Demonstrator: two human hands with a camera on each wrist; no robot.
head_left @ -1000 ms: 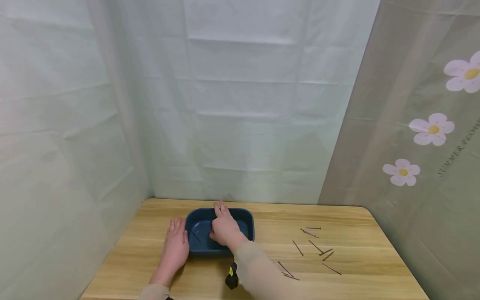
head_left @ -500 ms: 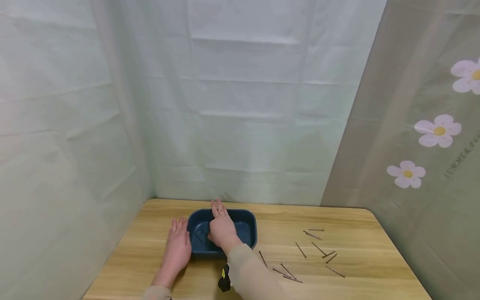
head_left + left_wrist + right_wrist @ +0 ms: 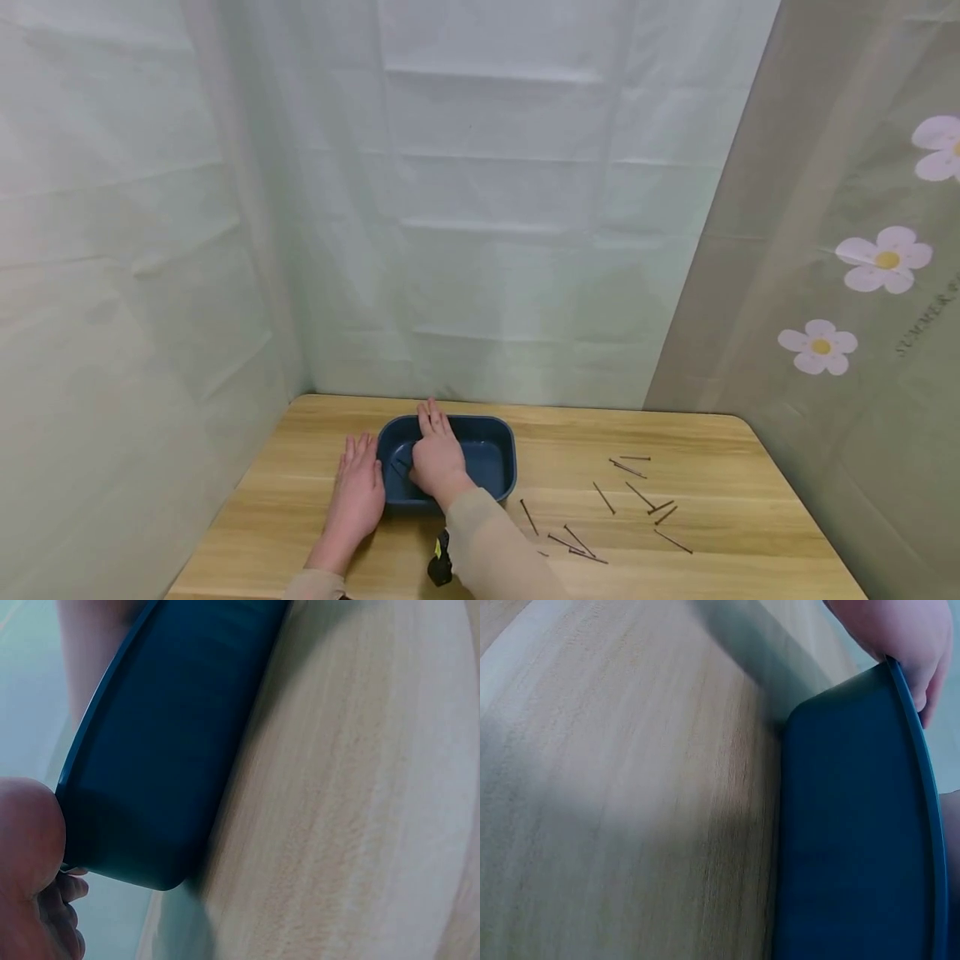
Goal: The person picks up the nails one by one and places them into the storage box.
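The left hand (image 3: 358,493) lies flat on the wooden table (image 3: 720,550), palm down, its fingers (image 3: 352,450) straight and close together, just beside the left wall of the blue tub (image 3: 498,457). In the left wrist view the hand touches this wall. The tub is a low rectangular container of smooth dark blue plastic with rounded corners and a thin rim. Inside it, near the left end, at least 1 thin dark nail (image 3: 395,470) lies on the bottom. The right hand (image 3: 436,457) reaches into the tub from above, its fingers mostly straight and together, pointing to the far rim; I cannot tell whether the thumb pinches something. To the right, about 10 loose nails (image 3: 640,497), long and thin, lie scattered on the pale grained table, well apart from the tub.
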